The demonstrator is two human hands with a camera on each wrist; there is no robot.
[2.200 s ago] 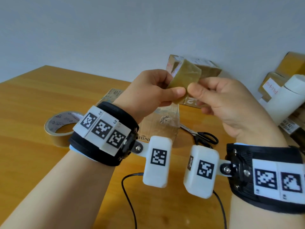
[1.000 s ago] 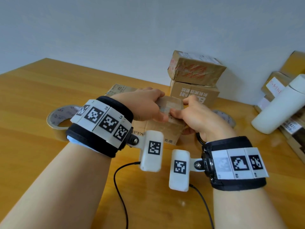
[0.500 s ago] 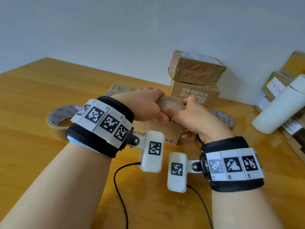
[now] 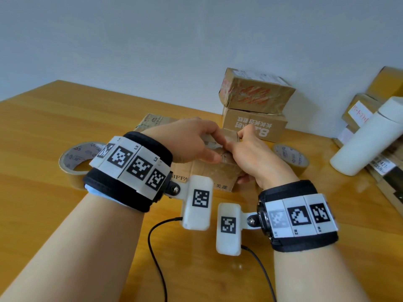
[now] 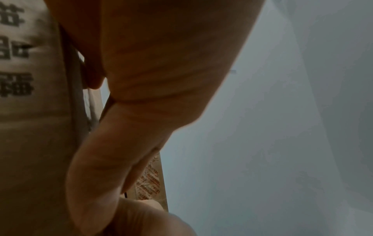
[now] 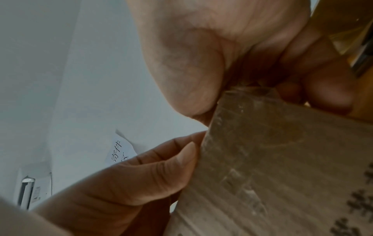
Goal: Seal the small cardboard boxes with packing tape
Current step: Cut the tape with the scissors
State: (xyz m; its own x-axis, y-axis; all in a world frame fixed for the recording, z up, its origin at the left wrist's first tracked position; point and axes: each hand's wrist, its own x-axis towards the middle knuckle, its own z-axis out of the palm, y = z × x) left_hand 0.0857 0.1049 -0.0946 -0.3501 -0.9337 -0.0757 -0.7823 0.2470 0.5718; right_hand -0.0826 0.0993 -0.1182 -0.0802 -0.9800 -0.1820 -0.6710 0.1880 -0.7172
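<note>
Tape roll, left: a roll of packing tape (image 4: 75,159) lies flat on the wooden table (image 4: 39,214) at the left middle of the head view, partly behind the left wristband; nobody is touching it.
Left hand: the left hand (image 4: 192,140), just left of centre, has its fingers curled over the top of the box and its thumb down on the near face, so it grips the box.
Box in hand: the small cardboard box (image 4: 220,168) sits on the table at the centre of the frame, between the two hands. A strip of tape (image 4: 214,146) shows crumpled and glossy on its top between the thumbs.
Right hand: the right hand (image 4: 253,155), just right of centre, clasps the box's right end; in the right wrist view its thumb presses the top edge while fingers curl round the far corner.
Stacked boxes: two boxes (image 4: 254,110) stand one on the other at the upper centre right, the top one wrapped in shiny tape. These look already sealed.
Second roll: another tape roll (image 4: 291,156) lies right of the hands.
Right edge: a white cylinder (image 4: 366,136) leans against more boxes (image 4: 362,105).
Progress: judging by the pose, the strip is being pressed down on this box. Whether its seam is fully covered is hidden by the hands, and the state of the boxes at the right edge cannot be told.
</note>
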